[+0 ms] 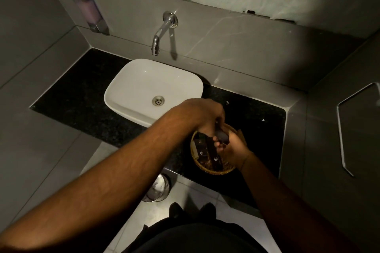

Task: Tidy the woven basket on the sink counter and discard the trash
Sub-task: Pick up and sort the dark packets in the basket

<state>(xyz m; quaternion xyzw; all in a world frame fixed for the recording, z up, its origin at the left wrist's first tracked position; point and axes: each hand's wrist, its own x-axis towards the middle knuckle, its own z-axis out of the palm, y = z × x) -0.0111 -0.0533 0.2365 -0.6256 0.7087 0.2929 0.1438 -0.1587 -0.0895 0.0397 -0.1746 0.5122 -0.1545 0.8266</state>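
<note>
A round woven basket (pixel 207 168) stands on the black counter (pixel 82 100), right of the sink, near the front edge. Several dark packets with small round logos (pixel 202 150) lie inside it. My left hand (pixel 205 117) reaches over the basket's far rim, fingers curled down around a dark item (pixel 223 136). My right hand (pixel 232 148) comes in from the right, over the basket, and its fingers also hold that dark item. What the item is stays unclear in the dim light.
A white basin (pixel 152 90) sits left of the basket under a chrome wall tap (pixel 162 33). A soap dispenser (pixel 90 11) hangs on the left wall. On the floor under the counter edge stands a metal bin (pixel 158 189) with white trash inside.
</note>
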